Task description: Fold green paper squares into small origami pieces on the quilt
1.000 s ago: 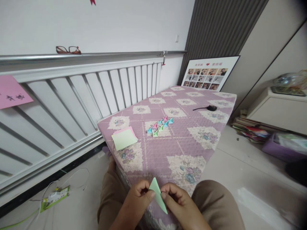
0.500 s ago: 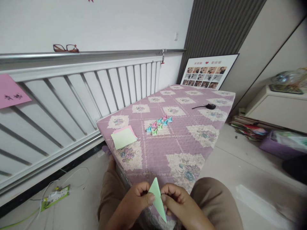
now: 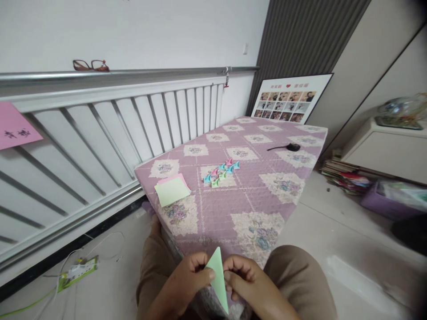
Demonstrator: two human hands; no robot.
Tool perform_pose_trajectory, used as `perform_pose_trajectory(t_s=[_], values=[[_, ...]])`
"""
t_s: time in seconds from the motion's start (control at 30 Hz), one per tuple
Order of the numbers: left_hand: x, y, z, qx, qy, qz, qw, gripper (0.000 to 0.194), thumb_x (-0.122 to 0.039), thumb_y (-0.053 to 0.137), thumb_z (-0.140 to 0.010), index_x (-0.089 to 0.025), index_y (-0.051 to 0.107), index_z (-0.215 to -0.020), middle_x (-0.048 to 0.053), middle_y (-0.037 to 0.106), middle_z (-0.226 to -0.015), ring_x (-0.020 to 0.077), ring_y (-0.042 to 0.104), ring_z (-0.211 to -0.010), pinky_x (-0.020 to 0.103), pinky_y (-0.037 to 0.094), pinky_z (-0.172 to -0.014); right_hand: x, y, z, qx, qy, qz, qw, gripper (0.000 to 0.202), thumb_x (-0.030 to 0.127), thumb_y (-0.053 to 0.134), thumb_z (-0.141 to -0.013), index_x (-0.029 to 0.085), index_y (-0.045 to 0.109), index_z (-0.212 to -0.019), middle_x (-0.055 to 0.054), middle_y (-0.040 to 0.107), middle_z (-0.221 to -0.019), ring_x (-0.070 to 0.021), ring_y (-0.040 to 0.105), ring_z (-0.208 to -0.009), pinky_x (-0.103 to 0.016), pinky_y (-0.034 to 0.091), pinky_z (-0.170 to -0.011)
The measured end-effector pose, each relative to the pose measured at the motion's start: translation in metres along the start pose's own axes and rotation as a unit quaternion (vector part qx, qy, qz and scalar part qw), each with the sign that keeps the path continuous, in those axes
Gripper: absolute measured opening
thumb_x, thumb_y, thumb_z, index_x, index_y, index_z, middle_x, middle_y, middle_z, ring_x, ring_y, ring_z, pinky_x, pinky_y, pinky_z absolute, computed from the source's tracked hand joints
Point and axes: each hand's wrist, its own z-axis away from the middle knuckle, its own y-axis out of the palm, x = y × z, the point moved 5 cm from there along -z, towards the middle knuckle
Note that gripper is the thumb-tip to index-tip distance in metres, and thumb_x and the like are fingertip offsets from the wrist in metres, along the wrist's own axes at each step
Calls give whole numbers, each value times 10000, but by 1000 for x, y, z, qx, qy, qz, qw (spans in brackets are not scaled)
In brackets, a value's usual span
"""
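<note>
A light green sheet of paper (image 3: pixel 218 280), folded into a triangle, is held upright over the near end of the table. My left hand (image 3: pixel 191 278) pinches its left side between thumb and fingers. On the long right edge, my right hand (image 3: pixel 245 280) has its thumb and curled fingers closed. Further up the cloth stand several small folded paper pieces (image 3: pixel 222 172) in pink, blue and green, grouped in rows. A stack of square paper (image 3: pixel 172 191), pale green on top with pink beneath, lies near the table's left edge.
A purple flowered cloth (image 3: pixel 220 218) covers the table. A black object with a thin tail (image 3: pixel 292 147) lies toward its far right. Along the left runs a white radiator (image 3: pixel 150 120), with glasses (image 3: pixel 90 66) on the pipe above. A power strip (image 3: pixel 78 273) is on the floor.
The folded green paper has turned slightly between my hands, its lower tip shifting left and down. Both hands keep nearly the same place and grip.
</note>
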Motion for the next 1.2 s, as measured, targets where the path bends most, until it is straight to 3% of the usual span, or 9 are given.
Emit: perform_pose_trajectory(t_s=[0.37, 0.73, 1.2], values=[[-8, 2, 0, -7, -8, -18, 1000, 141, -255, 576, -667, -156, 485, -624, -33, 454, -583, 103, 370, -583, 230, 277, -565, 2, -1, -1, 4, -6, 13, 1000, 179, 336, 592, -700, 160, 586, -669, 48, 516, -571, -77, 448, -506, -209, 393, -497], [-3, 1, 2, 6, -21, -35, 999, 103, -234, 558, -663, -148, 503, -658, -32, 442, -605, 102, 344, -579, 238, 264, -557, -2, -1, -1, 6, -3, -3, 1000, 175, 331, 604, -715, 157, 602, -705, 46, 529, -581, -80, 463, -523, -203, 388, -496], [2, 2, 3, 32, -20, -1, 999, 93, -212, 575, -663, -128, 556, -698, 3, 548, -657, 126, 446, -622, 248, 329, -605, -4, 1, 0, 20, 7, -62, 998, 197, 343, 658, -705, 148, 626, -708, 39, 556, -575, -73, 484, -519, -187, 387, -487]])
